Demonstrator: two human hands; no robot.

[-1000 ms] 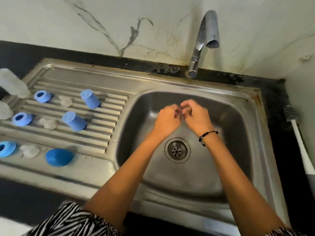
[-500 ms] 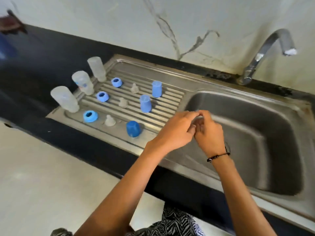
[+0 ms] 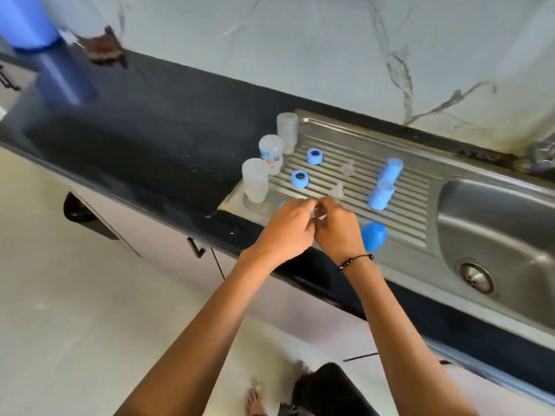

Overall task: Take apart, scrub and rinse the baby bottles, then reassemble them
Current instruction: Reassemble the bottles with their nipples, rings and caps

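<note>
Here, in the head view, both hands meet over the near left end of the drainboard (image 3: pixel 354 145). The left hand (image 3: pixel 285 231) and right hand (image 3: pixel 339 231) have their fingers curled together around something small and pale; it looks like a clear teat, but blur keeps me from being sure, and a ring probably lies hidden under them.

Everything else sits on the drainboard. Three bottles (image 3: pixel 255 180) stand mouth-down along its left edge. Two blue rings (image 3: pixel 300 179) lie just right of them, two loose teats (image 3: pixel 338 190) further right on the ribs, then two blue caps (image 3: pixel 381 195) standing upright. A third cap (image 3: pixel 374 235) lies on its side at the near edge, just beside the right hand. The basin (image 3: pixel 492 223) is off the drainboard's right end.

By my judgement the parts are washed and reassembly is beginning. A teat should be soft, light and slick when wet: best pinched at its thicker base flange, not the tip, and pulled through a ring. The bottles look light and stiff; gripping round the middle should do, though wet plastic may slip.
</note>
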